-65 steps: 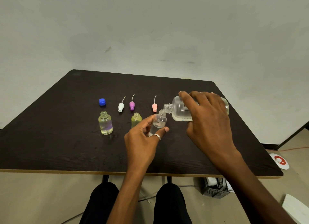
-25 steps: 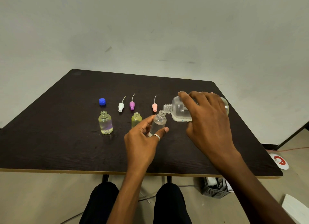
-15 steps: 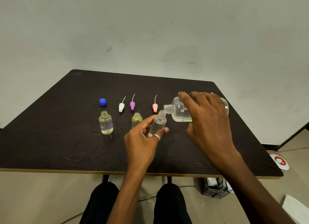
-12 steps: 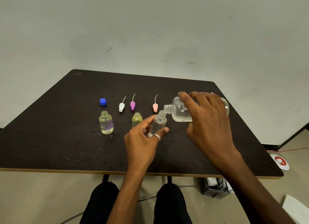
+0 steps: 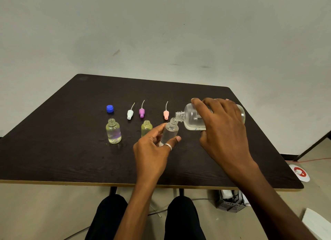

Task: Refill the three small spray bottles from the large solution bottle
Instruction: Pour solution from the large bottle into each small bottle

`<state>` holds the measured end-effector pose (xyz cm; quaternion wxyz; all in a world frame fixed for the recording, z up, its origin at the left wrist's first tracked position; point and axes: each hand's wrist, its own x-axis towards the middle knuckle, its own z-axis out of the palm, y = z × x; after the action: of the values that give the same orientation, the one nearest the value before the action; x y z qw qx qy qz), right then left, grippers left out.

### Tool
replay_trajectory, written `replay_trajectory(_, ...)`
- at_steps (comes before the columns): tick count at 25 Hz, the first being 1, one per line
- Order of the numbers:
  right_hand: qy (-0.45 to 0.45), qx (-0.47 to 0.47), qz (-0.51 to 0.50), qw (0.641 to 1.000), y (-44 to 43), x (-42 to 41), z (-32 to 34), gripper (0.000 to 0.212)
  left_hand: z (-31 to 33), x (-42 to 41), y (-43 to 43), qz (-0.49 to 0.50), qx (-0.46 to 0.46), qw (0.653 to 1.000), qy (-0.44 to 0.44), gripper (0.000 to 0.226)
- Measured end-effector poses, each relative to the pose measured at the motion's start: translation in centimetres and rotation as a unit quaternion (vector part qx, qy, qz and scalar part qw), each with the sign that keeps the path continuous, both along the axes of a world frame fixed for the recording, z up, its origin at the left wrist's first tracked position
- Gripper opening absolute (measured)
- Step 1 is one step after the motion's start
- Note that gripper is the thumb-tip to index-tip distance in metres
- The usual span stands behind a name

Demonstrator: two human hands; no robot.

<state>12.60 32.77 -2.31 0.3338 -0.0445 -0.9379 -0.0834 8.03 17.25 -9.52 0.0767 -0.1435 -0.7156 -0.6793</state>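
While pouring, grips large clear solution bottle point(image 5: 190, 117) in curled right hand point(image 5: 223, 130), tipped flat, neck at mouth of small clear spray bottle point(image 5: 171, 130) pinched between thumb and fingers of left hand point(image 5: 152, 155), just alongside. Risks missing narrow mouth or overfilling if tipped further.

Legible text: none

Item 1: large solution bottle point(image 5: 190, 118), right of centre in the frame, held tipped in the right hand point(image 5: 223, 126). A pale label point(image 5: 198, 113) with dark print shows between the fingers, with small blue marks along the bottle's lower edge. The characters are too small and too covered to read

Item 2: round white disc point(image 5: 299, 172) on the floor point(image 5: 304, 195), right edge of the frame, bearing a red ring-shaped mark. Whether this is a logo or a letter cannot be told
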Motion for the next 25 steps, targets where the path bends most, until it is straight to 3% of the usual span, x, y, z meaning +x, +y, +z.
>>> replay_trajectory(25, -0.017, -0.005, 0.001, 1.0, -0.27, 0.12, 0.08, 0.08, -0.05, 0.07, -0.03, 0.002, 0.014, 1.0, -0.009, 0.046)
